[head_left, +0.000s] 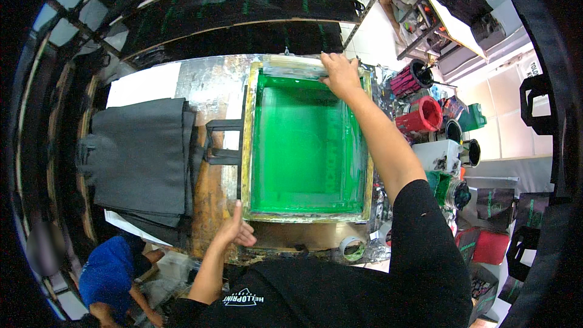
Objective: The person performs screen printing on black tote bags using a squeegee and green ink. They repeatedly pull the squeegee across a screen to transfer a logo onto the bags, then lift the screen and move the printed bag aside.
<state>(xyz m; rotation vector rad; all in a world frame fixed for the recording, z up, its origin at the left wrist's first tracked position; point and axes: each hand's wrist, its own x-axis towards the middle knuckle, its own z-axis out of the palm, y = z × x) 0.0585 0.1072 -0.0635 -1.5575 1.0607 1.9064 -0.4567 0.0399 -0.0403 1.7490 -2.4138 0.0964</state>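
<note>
A screen printing frame [246,146] with a wooden rim and a green, ink-covered mesh lies on the worktable in the middle. My right hand [341,76] grips its far bar near the right corner, thumb on the near side and fingers over the top. At the near left corner is my left hand [234,229], open, one finger stretched along the rim and the others loosely bent. Black straps [223,125] of a bag stick out from under the frame's left side. Left of it lies a stack of black fabric bags [143,158].
Ink containers, among them a red tub [425,114] and a pink-stained tub [415,77], crowd the table's right side. A tape roll [351,248] lies near the front edge. Behind stands a rack with black bags [243,3]. A person in blue [109,270] is low at left.
</note>
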